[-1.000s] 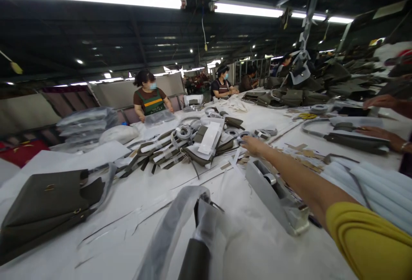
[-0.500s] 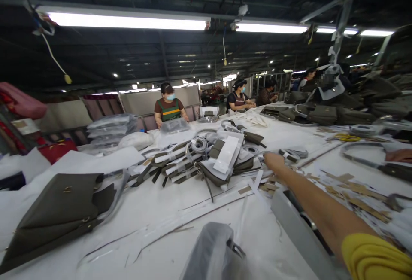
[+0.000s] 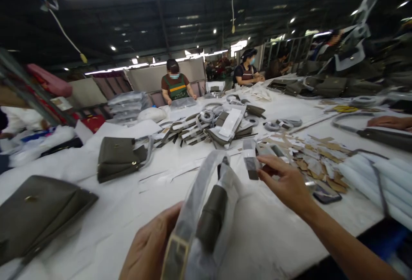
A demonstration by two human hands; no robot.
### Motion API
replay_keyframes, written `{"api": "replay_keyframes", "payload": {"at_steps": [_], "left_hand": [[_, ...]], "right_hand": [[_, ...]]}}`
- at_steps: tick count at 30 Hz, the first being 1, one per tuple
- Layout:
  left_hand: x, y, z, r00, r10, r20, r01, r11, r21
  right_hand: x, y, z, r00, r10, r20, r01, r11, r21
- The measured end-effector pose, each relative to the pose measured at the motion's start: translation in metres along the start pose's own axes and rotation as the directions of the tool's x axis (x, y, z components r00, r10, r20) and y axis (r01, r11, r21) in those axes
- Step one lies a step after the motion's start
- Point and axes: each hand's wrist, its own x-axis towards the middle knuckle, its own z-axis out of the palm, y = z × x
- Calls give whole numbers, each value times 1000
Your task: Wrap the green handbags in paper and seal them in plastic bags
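Note:
My left hand [image 3: 152, 243], at the lower middle, is closed on a plastic-wrapped strap [image 3: 202, 181] with a gold rectangular buckle. The strap loops upward, and beside it in the film sits a dark olive leather part [image 3: 212, 217]. Between thumb and fingers, my right hand [image 3: 281, 181] pinches a small olive strap piece [image 3: 251, 159] with a pale wrap around it. That piece is held just above the white table, to the right of the strap loop. Past both hands lies a heap of wrapped olive straps [image 3: 222, 125].
Olive handbags [image 3: 41, 215] [image 3: 119, 157] lie on the left of the white table [image 3: 141, 211]. Cardboard scraps [image 3: 318, 159], a dark phone-like object [image 3: 326, 195] and white rolls [image 3: 380, 181] are at right. A co-worker's hand [image 3: 391, 122] rests on a bag there; masked co-workers [image 3: 175, 82] sit opposite.
My right hand has come back from the heap's right side with a small strap piece. My left hand has come into view holding the wrapped strap. The view has tilted down.

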Motion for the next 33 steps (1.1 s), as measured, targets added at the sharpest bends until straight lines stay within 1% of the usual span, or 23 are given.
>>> {"api": "replay_keyframes", "payload": {"at_steps": [1,2,3,5,7,9,13,16,18,20,22,24,26,28,31,33], "left_hand": [[-3,5,-3,998,-22,66,25,999,-45],[-5,9,-6,992,-13,129,24,996,-85],[-4,11,-8,985,10,170,7,995,-103],[-2,12,-10,975,67,213,-45,993,-106],[0,12,-10,963,93,251,-62,990,-129],[0,12,-9,952,108,287,-56,982,-182],[-4,19,-7,951,112,287,-40,969,-244],[-6,26,-8,952,111,286,-42,971,-235],[-6,30,-9,947,114,301,-50,976,-213],[-6,33,-9,940,97,327,-37,982,-184],[-5,36,-9,925,55,376,8,986,-166],[-2,37,-8,893,8,450,63,988,-144],[0,37,-6,856,-22,517,78,993,-87],[1,38,-5,847,-23,531,34,999,-12],[-1,41,-3,865,9,502,-64,994,94],[-3,44,-1,876,24,482,-107,984,145]], "right_hand": [[-20,-18,6,1000,11,12,-12,999,52],[-37,-35,12,999,20,34,-24,994,103],[-51,-49,20,998,27,61,-36,987,156],[-70,-74,34,992,38,118,-67,967,246],[-79,-95,46,990,49,135,-88,950,300],[-81,-111,54,992,43,121,-80,941,328],[-82,-133,60,993,25,111,-68,913,401],[-85,-142,62,990,60,129,-113,880,461],[-86,-145,62,990,66,124,-116,878,463],[-87,-146,61,995,36,93,-73,898,434],[-87,-143,62,998,-16,60,-9,921,390],[-86,-138,63,997,-68,33,52,936,347],[-84,-132,66,994,-109,9,101,947,305],[-82,-128,68,990,-136,-21,137,953,272],[-81,-127,70,984,-163,-67,175,948,267],[-82,-128,68,975,-212,-65,222,938,267]]}}
